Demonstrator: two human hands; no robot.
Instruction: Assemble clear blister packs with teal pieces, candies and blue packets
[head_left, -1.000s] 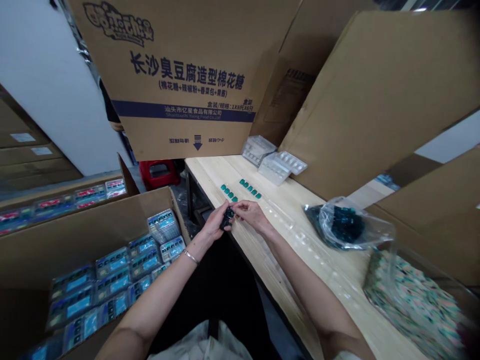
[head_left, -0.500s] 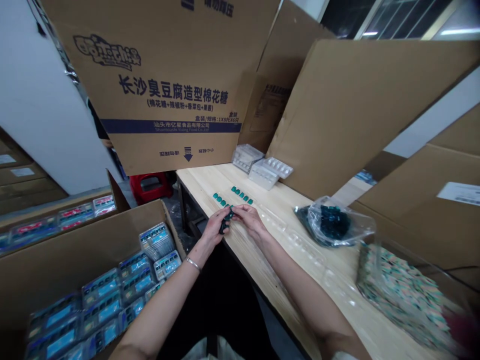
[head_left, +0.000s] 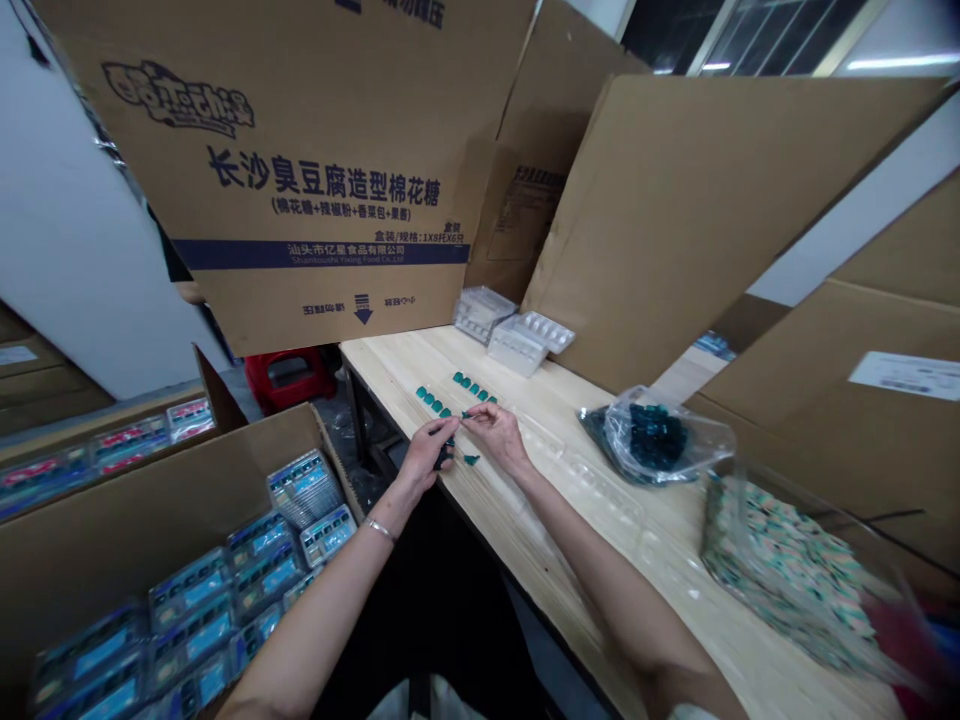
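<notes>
Carton (head_left: 315, 180) reading 长沙臭豆腐造型棉花糖; hands (head_left: 427, 450) pinching teal pcs (head_left: 446, 455)

- We're in a packing room, set around a long pale wooden workbench (head_left: 390, 365).
- Behind the workbench, we see large cardboard cartons (head_left: 315, 200) standing, one printed with a marshmallow label.
- On the workbench, we see clear plastic trays (head_left: 517, 340) and a plastic bag of small teal pieces (head_left: 652, 435).
- Left of the workbench, we see an open carton (head_left: 112, 540) filled with blue-labelled blister packs (head_left: 300, 490).
- Just beyond its near-left corner, we see a red plastic stool (head_left: 289, 380).
</notes>
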